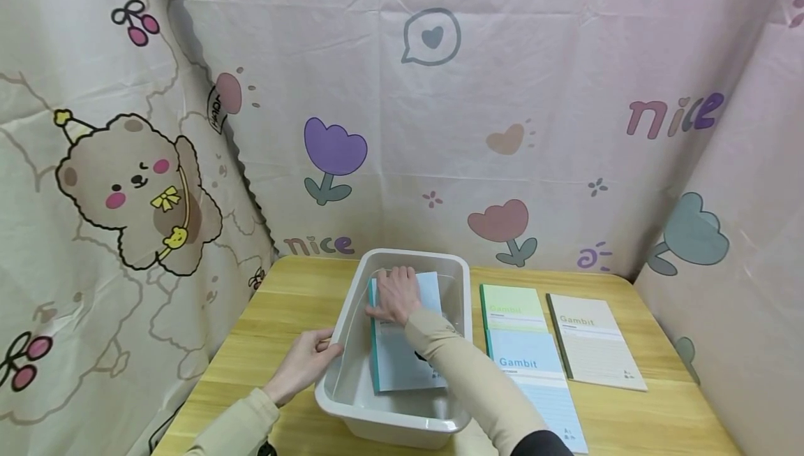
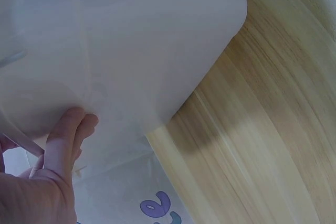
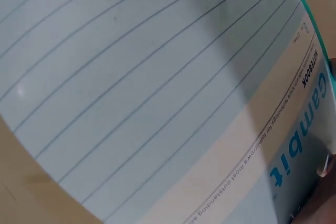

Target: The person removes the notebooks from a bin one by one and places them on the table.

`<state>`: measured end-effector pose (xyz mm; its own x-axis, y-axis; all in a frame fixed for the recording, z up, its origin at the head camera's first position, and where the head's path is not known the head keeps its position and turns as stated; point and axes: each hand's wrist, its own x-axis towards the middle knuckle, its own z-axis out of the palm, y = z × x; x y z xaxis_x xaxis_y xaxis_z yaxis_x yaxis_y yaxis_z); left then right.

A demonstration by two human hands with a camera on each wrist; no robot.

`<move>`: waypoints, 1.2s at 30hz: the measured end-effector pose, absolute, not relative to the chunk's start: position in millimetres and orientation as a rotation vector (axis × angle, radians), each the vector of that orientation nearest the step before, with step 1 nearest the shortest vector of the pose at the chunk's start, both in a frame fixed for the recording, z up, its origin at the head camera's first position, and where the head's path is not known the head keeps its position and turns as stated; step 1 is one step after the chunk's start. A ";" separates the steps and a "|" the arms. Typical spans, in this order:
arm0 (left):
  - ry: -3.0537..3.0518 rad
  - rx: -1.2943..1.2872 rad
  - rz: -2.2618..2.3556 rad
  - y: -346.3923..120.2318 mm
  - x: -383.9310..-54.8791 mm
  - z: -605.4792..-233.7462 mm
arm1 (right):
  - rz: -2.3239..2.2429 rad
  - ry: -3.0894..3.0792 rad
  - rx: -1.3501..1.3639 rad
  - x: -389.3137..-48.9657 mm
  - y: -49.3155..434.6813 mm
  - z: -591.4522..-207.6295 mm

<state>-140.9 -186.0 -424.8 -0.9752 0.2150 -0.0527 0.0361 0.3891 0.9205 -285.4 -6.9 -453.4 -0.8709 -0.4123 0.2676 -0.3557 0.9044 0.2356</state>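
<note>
A light grey plastic bin (image 1: pixel 402 422) stands on the table. My left hand (image 1: pixel 303 365) pinches its left rim, and the left wrist view shows those fingers (image 2: pixel 63 140) bent over the rim against the wall. Inside the bin lies a blue notebook (image 1: pixel 408 358) with a teal spine along its left side. My right hand (image 1: pixel 398 295) reaches in and grips the notebook's upper part, thumb at the spine and fingertips at the top edge. In the right wrist view the lined cover with "Gambit" print fills the picture, and only a bit of the hand shows at the lower right.
Right of the bin, a green notebook (image 1: pixel 511 302) lies partly under another blue notebook (image 1: pixel 534 379). Farther right is a beige notebook (image 1: pixel 593 341) with a dark spine. Printed curtains (image 1: pixel 389 107) hang behind and beside the wooden table (image 1: pixel 289 295).
</note>
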 end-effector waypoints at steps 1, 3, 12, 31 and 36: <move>2.478 0.227 1.636 -185.9 -140.9 -424.8 | -0.249 -2.751 0.577 -285.4 -6.7 -450.7; 2.479 0.225 1.634 -185.9 -140.7 -424.8 | -0.229 -2.753 0.586 -285.9 -6.0 -444.7; 2.493 0.222 1.636 -185.8 -140.3 -424.9 | -0.115 -2.756 0.626 -283.1 0.4 -402.1; 2.525 0.180 1.629 -184.8 -140.2 -425.8 | 0.232 -2.557 0.707 -257.9 54.6 -293.8; 2.522 0.179 1.631 -184.5 -140.8 -425.5 | 0.280 -2.476 0.679 -247.2 78.7 -270.1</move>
